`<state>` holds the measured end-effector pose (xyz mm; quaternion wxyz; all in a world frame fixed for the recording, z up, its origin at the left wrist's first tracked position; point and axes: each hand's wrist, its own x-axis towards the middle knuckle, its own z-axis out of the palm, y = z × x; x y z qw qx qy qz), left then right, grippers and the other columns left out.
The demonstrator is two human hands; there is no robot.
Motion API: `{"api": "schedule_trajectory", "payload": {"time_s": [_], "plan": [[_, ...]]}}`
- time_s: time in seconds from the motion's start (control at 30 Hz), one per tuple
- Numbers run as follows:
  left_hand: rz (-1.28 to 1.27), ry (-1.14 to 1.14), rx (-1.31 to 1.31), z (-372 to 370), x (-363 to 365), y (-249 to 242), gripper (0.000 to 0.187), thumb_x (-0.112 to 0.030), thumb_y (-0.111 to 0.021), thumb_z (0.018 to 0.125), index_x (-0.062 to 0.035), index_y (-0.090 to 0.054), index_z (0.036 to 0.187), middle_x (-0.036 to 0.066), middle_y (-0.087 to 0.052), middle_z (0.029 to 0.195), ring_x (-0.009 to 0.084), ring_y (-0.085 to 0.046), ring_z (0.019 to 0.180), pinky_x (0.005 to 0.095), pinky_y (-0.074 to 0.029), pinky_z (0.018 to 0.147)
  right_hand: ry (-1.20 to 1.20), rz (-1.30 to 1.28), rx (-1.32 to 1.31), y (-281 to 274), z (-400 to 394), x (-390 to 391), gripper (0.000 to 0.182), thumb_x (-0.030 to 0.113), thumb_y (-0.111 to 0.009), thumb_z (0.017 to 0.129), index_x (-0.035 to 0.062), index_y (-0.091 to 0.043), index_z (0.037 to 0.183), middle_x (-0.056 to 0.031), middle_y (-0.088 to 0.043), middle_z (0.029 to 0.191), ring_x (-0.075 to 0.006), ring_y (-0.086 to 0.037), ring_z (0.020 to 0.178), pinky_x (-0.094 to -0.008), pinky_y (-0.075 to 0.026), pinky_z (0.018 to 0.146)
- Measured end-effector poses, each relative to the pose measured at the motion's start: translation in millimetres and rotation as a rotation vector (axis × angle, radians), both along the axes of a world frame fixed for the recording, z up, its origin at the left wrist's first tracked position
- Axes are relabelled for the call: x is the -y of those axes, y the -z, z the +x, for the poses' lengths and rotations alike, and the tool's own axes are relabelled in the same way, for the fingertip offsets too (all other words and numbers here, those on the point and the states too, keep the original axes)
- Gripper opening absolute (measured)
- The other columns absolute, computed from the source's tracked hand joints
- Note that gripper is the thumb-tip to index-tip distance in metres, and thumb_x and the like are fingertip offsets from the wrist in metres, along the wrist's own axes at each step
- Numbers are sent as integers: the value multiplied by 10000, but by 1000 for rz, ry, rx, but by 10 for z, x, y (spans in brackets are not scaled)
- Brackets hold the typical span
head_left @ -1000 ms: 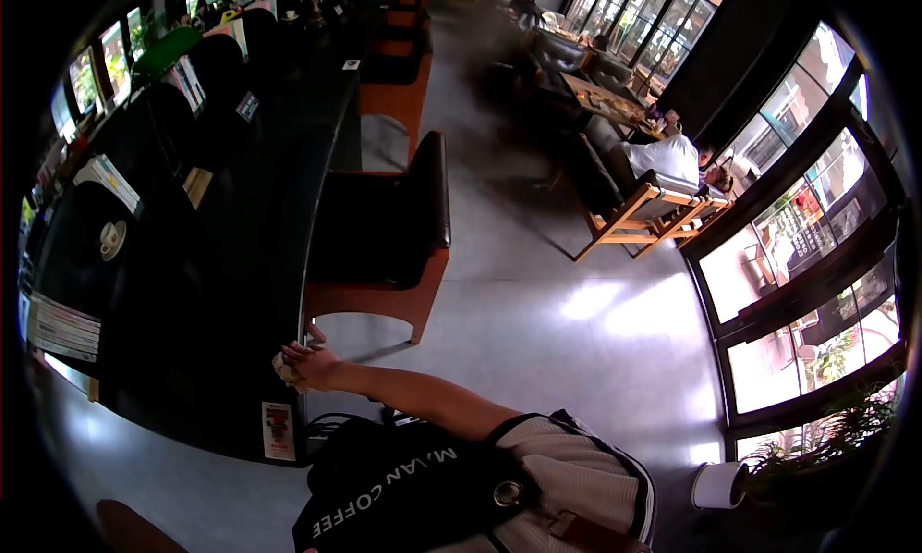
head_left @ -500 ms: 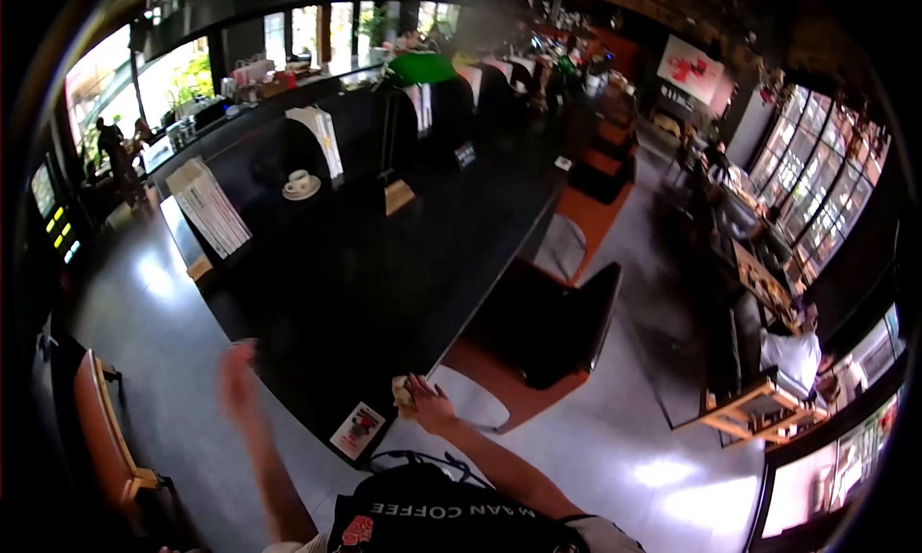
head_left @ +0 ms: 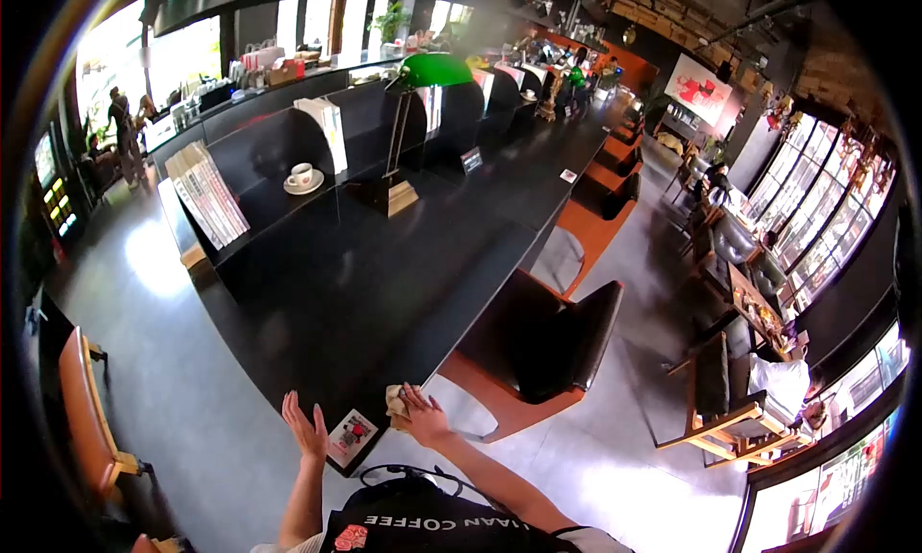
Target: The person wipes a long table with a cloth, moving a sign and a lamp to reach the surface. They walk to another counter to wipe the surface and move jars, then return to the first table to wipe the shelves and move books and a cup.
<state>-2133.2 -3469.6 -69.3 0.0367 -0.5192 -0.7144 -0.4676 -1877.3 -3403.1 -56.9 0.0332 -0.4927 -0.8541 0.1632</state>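
My right hand (head_left: pixel 425 421) rests on a crumpled beige cloth (head_left: pixel 395 407), at the near right corner of the long black table (head_left: pixel 375 303). Its fingers lie over the cloth and press it to the tabletop. At the table's left edge, my left hand (head_left: pixel 305 426) is raised with fingers stretched out and holds nothing. Between the two hands lies a printed card (head_left: pixel 351 440) with a red and black picture, close to the near edge. The dark apron (head_left: pixel 432 519) I wear shows at the bottom.
Farther along the table stand a white cup and saucer (head_left: pixel 303 178), a row of books (head_left: pixel 206 196) and a green-shaded lamp (head_left: pixel 437 71) on a brass base. Brown leather chairs (head_left: pixel 523 346) line the right side. An orange bench (head_left: pixel 91 414) stands left. People sit by the right windows.
My left hand has come down and inward, toward the card, from farther out at the left edge. The right hand stays on the cloth near the corner. The picture is brighter.
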Motion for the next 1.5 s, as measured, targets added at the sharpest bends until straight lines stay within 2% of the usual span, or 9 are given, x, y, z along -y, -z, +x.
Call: {"api": "schedule_trajectory", "payload": {"time_s": [0.3, 0.4, 0.63, 0.7, 1.07, 1.27, 1.37, 1.5], "plan": [[25, -40, 154, -61, -18, 60, 326, -130, -568, 844, 5, -501, 1133, 182, -498, 1195, 349, -438, 1157, 408, -321, 1007, -19, -25, -44, -8, 31, -14, 609, 414, -463, 909, 104, -316, 1412, -48, -168, 1523, -210, -211, 1390, -419, -269, 1079], [39, -39, 56, -42, -13, 44, 310, -126, -568, 843, 6, -509, 1117, 185, -515, 1167, 355, -439, 1158, 415, -324, 1005, -39, -28, -55, 13, 51, -28, 620, 425, -462, 908, 103, -307, 1416, -59, -171, 1520, -221, -210, 1389, -426, -257, 1084], [21, -49, 106, -12, 13, -36, 248, -122, -561, 867, 4, -530, 1078, 164, -525, 1166, 340, -427, 1187, 409, -327, 1000, -74, 20, -27, 32, 69, -44, 601, 414, -449, 916, 85, -320, 1403, -71, -184, 1515, -220, -225, 1385, -423, -278, 1075], [31, -61, 115, -16, 9, -18, 258, -109, -580, 841, 5, -527, 1066, 168, -532, 1143, 349, -437, 1163, 413, -331, 997, -76, 21, -17, 7, 57, -35, 601, 411, -447, 917, 84, -317, 1404, -74, -185, 1515, -221, -226, 1384, -424, -277, 1076], [31, -45, 98, -32, -14, 30, 243, -89, -589, 817, 11, -540, 1033, 171, -527, 1133, 353, -443, 1133, 418, -337, 983, -67, 30, -2, 122, 53, -57, 625, 442, -421, 923, 88, -294, 1421, -96, -172, 1518, -224, -221, 1387, -414, -227, 1098], [40, -51, 89, -35, -13, 54, 232, -107, -577, 849, -4, -539, 1053, 156, -524, 1144, 344, -437, 1149, 413, -332, 984, -79, 92, -7, 128, 58, -55, 592, 443, -438, 908, 109, -357, 1391, -68, -212, 1507, -211, -222, 1383, -446, -200, 1102], [50, -66, 70, -32, -18, 62, 236, -97, -583, 836, -4, -535, 1047, 158, -523, 1135, 347, -441, 1137, 415, -333, 981, -97, 212, 21, 227, 37, -70, 573, 424, -464, 890, 96, -408, 1356, -95, -286, 1473, -219, -294, 1350, -449, -230, 1087], [43, -88, 88, 3, -45, 32, 238, -75, -595, 813, -6, -531, 1032, 169, -517, 1125, 351, -448, 1117, 416, -342, 971, -216, 446, 155, 230, 111, -338, 499, 366, -506, 854, 72, -511, 1258, -160, -445, 1350, -240, -462, 1229, -444, -310, 1044]]}}
